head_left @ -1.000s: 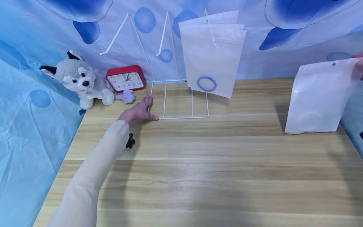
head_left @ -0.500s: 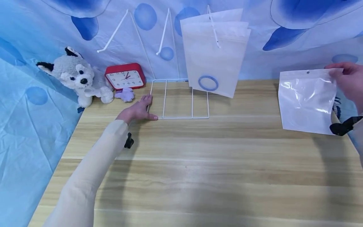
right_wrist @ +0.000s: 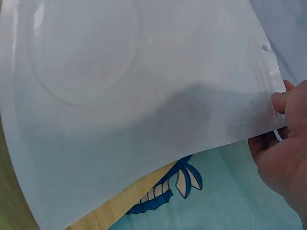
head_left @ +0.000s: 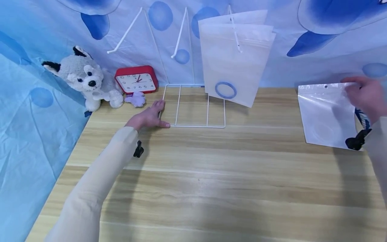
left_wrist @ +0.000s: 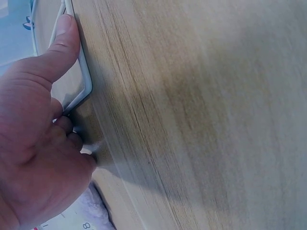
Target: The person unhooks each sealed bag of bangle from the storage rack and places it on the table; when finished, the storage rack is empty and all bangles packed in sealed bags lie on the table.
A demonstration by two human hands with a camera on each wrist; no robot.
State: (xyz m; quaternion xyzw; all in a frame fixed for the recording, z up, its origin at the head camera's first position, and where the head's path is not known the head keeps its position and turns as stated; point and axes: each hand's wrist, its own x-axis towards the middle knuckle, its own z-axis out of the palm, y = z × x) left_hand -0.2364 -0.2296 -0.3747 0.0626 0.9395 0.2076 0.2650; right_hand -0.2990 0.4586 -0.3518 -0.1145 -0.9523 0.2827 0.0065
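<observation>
My left hand grips the front left corner of a white wire display rack, which stands at the back of the table. In the left wrist view the thumb lies along the wire and the other fingers curl by the corner. At the far right my right hand pinches the top right corner of a white zip bag. The right wrist view shows the bag's punched hole and a round outline showing through it. Two or so similar white bags hang on the rack's right hook, the front one with a blue ring.
The rack's left hook and middle hook stick out with nothing on them. Left of the rack sit a plush husky, a red clock and a small purple object. Blue patterned cloth hangs behind and beside the wooden table.
My right hand has come into view from the right edge, and the bag in it has shifted slightly left and lower. My left hand stays on the rack; the head view has shifted a little.
</observation>
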